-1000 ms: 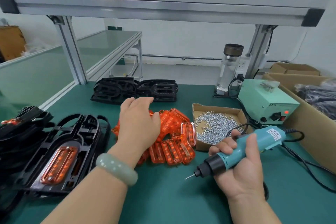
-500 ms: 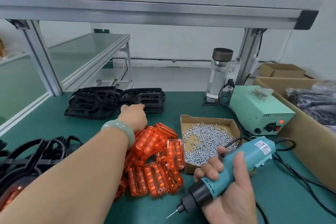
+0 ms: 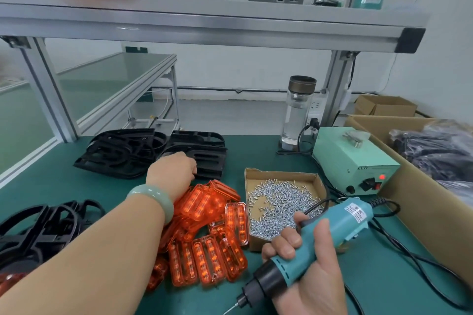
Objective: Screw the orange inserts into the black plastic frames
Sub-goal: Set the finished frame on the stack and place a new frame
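Head view, single camera.

Left arm reaches forward across the green table (image 3: 384,276), with a pale green bracelet (image 3: 153,199) on the wrist. The left hand (image 3: 171,171) is palm down at the far end of the reach. Its fingers curl over the near edge of a black frame (image 3: 204,151), gripping it; the fingertips are hidden under the knuckles. The forearm passes over the orange inserts (image 3: 210,212).

Right hand (image 3: 312,271) is low and near the camera, wrapped fully around a teal electric screwdriver (image 3: 320,245). The thumb lies along the barrel. The bit points down and to the left, clear of the table as far as can be seen. The cord runs off to the right.

The gripped frame lies flat at the back of the table, just beside a second frame (image 3: 120,153) on its left. More frames (image 3: 46,225) are stacked at the left edge. The inserts are translucent oblong pieces with ribbed centres, heaped loosely mid-table, some flat and some on edge.

Just to the right of the heap is an open cardboard tray (image 3: 281,174) of silver screws (image 3: 281,202). Behind the tray stands a green power box (image 3: 353,158) with a red lamp lit, and beside that a clear water bottle (image 3: 298,112).
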`<state>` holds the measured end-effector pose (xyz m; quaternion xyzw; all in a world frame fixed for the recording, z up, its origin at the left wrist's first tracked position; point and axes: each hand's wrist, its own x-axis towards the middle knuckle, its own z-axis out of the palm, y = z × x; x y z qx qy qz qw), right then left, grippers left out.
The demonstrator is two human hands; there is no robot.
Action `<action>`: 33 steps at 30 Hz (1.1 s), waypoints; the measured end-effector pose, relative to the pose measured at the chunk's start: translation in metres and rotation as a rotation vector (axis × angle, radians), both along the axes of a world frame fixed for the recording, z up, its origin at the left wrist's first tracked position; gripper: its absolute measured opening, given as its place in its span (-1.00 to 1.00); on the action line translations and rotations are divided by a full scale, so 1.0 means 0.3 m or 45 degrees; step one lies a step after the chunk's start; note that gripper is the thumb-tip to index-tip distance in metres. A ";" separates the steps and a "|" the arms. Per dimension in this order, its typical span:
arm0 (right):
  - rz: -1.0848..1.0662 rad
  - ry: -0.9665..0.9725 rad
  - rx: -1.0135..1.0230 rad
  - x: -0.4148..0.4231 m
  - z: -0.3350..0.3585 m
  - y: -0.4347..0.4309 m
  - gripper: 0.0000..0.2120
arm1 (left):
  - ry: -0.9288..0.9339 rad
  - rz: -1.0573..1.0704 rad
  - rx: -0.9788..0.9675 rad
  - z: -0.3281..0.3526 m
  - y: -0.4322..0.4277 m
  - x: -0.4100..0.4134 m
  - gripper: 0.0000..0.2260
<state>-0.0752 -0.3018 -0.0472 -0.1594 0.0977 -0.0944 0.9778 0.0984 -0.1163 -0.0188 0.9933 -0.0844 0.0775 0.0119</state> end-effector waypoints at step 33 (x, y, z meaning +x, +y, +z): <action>-0.037 -0.307 0.048 -0.058 0.035 -0.060 -0.54 | 0.187 0.578 -2.567 -0.051 -0.037 -0.866 -0.88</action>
